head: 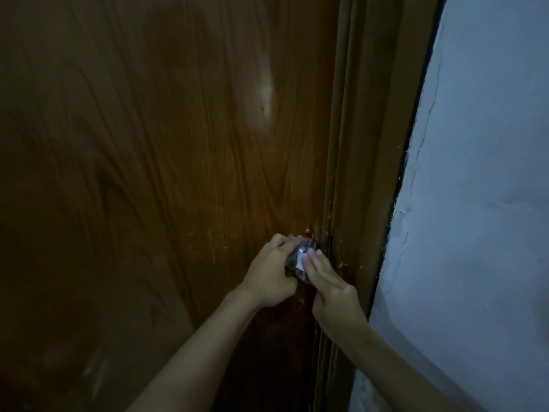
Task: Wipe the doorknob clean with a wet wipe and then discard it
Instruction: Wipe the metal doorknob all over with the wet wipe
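A small shiny grey wet wipe packet point(297, 261) with a white patch on its face sits between both hands, close to the wooden door point(166, 150). My left hand point(270, 275) grips the packet's left side. My right hand point(326, 281) has its fingertips on the white patch at the packet's right side. The doorknob is mostly hidden behind the packet and fingers. Only a small orange-brown bit point(307, 234) shows just above them, near the door's right edge.
The brown door frame point(365, 162) runs down just right of the hands. A pale rough wall point(481, 203) fills the right side. The light is dim.
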A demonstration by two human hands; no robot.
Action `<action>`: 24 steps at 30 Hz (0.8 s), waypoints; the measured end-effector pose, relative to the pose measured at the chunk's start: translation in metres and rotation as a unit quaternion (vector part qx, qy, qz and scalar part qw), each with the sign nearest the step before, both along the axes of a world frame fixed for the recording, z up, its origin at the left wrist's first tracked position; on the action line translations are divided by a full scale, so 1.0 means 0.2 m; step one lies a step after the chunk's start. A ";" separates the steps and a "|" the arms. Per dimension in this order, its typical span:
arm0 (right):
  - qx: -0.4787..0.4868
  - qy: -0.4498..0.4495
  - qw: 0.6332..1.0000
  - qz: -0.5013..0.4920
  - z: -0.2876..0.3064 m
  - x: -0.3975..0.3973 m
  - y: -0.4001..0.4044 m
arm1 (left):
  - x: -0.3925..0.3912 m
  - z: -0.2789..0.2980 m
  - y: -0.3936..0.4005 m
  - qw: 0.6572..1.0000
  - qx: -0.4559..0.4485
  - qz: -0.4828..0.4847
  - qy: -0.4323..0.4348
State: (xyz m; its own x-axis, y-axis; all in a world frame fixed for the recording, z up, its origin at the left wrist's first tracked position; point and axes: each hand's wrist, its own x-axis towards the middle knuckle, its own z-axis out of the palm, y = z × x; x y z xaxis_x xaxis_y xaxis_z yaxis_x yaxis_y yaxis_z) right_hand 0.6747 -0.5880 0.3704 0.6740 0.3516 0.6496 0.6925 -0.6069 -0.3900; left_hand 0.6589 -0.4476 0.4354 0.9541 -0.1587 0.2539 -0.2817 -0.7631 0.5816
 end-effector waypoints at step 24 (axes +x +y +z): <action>0.118 0.086 0.989 -0.009 0.03 -0.07 0.02 | 0.01 0.00 0.01 1.000 -0.028 -0.002 -0.008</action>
